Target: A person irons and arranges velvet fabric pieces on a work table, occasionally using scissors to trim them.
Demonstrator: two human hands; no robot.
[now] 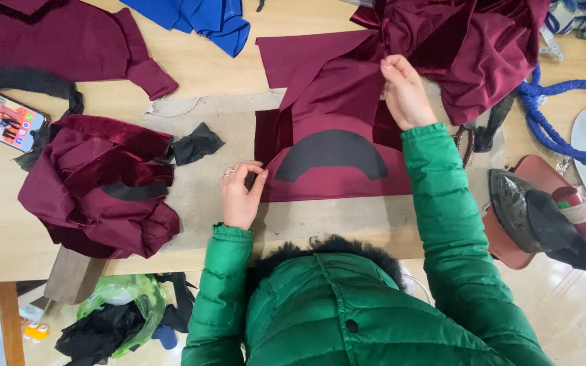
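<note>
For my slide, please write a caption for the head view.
Left hand pinches a maroon fabric piece; right hand lifts more maroon cloth.

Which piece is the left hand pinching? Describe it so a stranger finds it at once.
On the wooden table, find the grey pad before the green sleeves. The left hand pinches the flat maroon piece there. Only it carries a dark arch-shaped patch.

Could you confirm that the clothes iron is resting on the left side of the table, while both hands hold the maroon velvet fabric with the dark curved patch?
Not quite: the head view shows the clothes iron on the right side of the table. Both the left hand and right hand do hold the maroon velvet fabric with the dark curved patch.
</note>
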